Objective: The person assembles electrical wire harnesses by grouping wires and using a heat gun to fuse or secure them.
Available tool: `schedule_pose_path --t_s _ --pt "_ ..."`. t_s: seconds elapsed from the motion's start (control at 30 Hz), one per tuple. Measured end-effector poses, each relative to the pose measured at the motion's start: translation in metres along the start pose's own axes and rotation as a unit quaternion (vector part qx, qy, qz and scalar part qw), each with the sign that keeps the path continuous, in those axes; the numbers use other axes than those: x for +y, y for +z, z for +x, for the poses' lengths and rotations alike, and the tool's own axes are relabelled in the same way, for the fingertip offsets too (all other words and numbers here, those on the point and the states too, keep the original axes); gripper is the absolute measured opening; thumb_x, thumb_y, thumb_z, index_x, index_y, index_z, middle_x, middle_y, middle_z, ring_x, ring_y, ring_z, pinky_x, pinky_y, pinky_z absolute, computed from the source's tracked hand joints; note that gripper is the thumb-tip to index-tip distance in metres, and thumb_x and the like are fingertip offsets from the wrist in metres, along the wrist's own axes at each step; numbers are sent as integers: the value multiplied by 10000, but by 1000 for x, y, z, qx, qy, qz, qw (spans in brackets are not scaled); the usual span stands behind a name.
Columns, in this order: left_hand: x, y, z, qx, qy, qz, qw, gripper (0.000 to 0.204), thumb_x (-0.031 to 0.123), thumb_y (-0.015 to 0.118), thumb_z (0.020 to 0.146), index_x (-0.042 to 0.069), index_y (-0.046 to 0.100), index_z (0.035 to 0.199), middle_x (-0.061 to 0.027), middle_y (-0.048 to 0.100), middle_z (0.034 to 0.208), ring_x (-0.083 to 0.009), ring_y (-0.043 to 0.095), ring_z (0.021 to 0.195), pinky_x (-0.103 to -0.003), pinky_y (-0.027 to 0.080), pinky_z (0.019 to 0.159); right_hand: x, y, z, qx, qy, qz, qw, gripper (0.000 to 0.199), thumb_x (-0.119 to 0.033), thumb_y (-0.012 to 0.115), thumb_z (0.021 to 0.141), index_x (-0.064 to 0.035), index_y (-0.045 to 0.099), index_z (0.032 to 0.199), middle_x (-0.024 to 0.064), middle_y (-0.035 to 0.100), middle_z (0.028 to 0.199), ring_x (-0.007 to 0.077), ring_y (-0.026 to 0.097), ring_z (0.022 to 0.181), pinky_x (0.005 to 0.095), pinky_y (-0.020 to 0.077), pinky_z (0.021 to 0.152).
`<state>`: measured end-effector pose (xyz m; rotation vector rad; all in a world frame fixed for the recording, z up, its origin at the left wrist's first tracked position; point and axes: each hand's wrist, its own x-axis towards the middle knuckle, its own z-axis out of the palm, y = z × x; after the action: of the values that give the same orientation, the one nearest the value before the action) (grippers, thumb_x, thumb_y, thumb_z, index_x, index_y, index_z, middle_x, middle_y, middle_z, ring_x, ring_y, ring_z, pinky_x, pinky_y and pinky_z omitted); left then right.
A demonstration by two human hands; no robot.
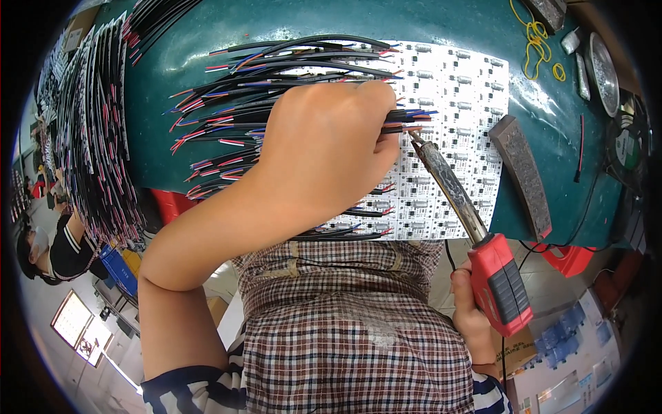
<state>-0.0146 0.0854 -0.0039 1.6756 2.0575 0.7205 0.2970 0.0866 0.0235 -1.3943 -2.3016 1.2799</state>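
My left hand (338,131) is closed around several black-sheathed cables (407,117), whose stripped coloured wire ends stick out past the fingers. They lie over a white panel of circuit boards (448,83) dotted with small components. My right hand (472,310) grips the red and black handle of a soldering iron (507,286). The iron's tip meets or nearly meets the wire ends just right of my left fingers. More black cables (296,52) with red, blue and white ends lie in rows across the panel's left part, partly hidden under my left hand and forearm.
A dark rectangular bar (520,172) rests against the panel's right edge. Bundled cables (96,138) hang over the green table's (162,138) left side. Yellow solder wire (536,45), a round metal dish (602,72) and a spool (626,148) lie at the right. Another person (58,245) is at far left.
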Motion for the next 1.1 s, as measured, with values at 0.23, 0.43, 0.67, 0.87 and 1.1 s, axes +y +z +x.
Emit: schedule_pose_path --t_s 0.23,0.43,0.67,0.87,1.1 --pt "-2 -2 2 -9 15 -11 1000 124 91 767 800 22 665 814 -69 630 629 -166 651 532 -294 480 502 -5 2 4 -1 5 0 1000 249 -34 785 779 22 701 1007 172 684 920 298 706 734 352 562 654" --pt "-2 -1 -1 -10 63 34 997 161 83 786 747 36 659 833 -89 640 683 -249 645 572 -347 488 528 -9 -1 6 -9 -3 -19 1000 255 -51 788 785 20 701 1014 167 689 927 307 709 751 353 565 671" --pt "-2 -2 1 -16 85 59 994 214 82 793 697 57 623 824 -83 623 674 -290 630 602 -389 477 547 -2 -13 -7 -34 47 -26 998 247 -126 781 831 -21 690 1035 146 681 924 315 695 786 388 556 714" --pt "-9 -1 3 -31 58 4 998 195 84 773 759 32 624 873 -83 629 681 -260 632 583 -363 481 549 -8 -14 -14 -5 109 -43 993 251 -187 772 877 -43 703 1071 122 687 936 294 689 838 391 546 758" --pt "-15 -6 6 -56 19 -103 993 162 101 684 943 -2 622 1052 -103 631 712 -207 647 593 -312 477 564 1 -6 -11 45 29 8 999 233 -177 641 1005 2 546 1118 26 544 732 84 467 603 239 405 579"
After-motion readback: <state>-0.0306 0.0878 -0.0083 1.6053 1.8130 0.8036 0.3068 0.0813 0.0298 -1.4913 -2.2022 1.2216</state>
